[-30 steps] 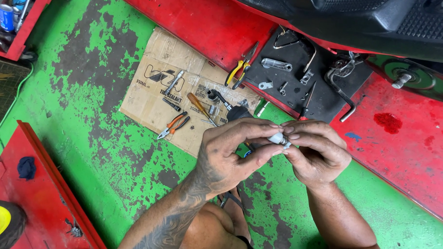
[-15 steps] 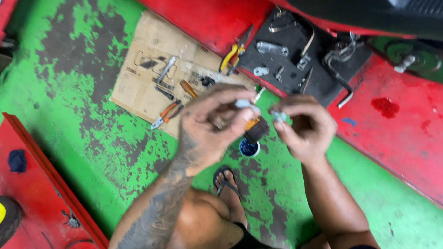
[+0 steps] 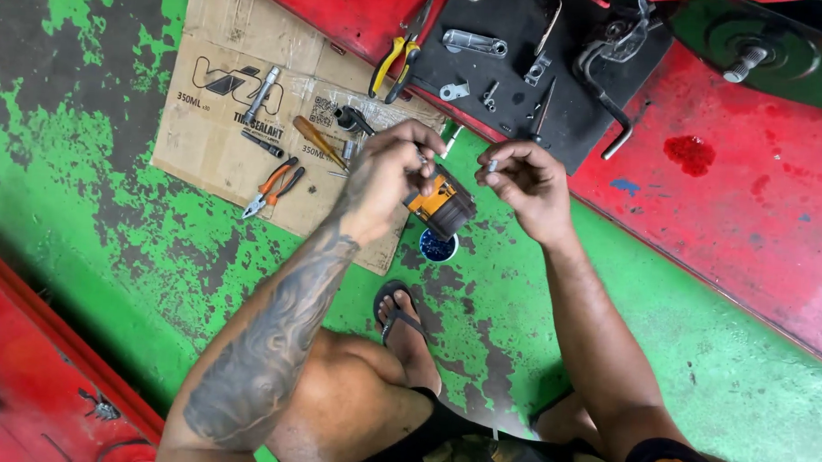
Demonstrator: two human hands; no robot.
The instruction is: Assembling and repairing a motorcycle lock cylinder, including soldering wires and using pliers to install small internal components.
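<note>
My left hand (image 3: 387, 174), on a tattooed arm, has its fingers pinched on a small grey piece that is mostly hidden. It hovers just over an orange and black tin (image 3: 441, 207) standing on the green floor. My right hand (image 3: 525, 182) is a short way to the right and pinches a small silvery metal part (image 3: 492, 166) between thumb and fingertips. A small round blue lid (image 3: 436, 248) lies on the floor just below the tin.
A cardboard sheet (image 3: 216, 115) to the left carries orange pliers (image 3: 273, 186), a screwdriver (image 3: 318, 141) and sockets. A black mat (image 3: 527, 44) on the red platform (image 3: 741, 179) holds yellow pliers (image 3: 394, 62), a wrench and bolts. My sandalled foot (image 3: 406, 322) is below.
My hands were joined on one small whitish piece; they have since drawn apart, each holding a piece. The view has shifted closer, and the tin now shows beneath my left hand.
</note>
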